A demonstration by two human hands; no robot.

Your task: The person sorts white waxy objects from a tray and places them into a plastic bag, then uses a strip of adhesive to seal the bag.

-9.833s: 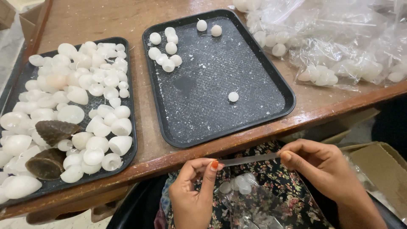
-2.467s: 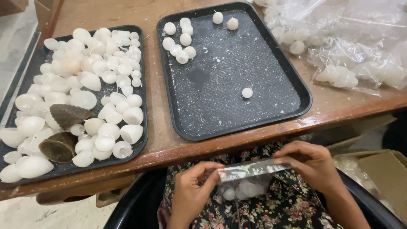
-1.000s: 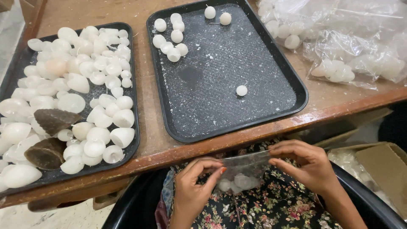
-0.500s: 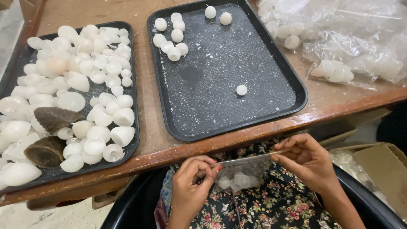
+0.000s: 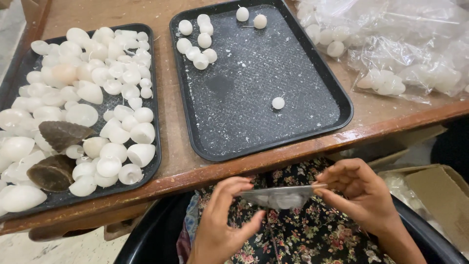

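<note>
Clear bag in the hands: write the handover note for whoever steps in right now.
Left hand: pinches the left end of the small clear bag at its top edge.
Right hand: pinches the right end; the bag is stretched flat between both hands, above the lap, with white pieces inside.
Middle tray: a few small white balls at the far end, one alone near the middle.
Left tray: heaped with white pieces and two dark brown ones.
Filled bags lie on the table at right.
Done: several bags filled.
Left: this bag's top, loose pieces on both trays.
</note>
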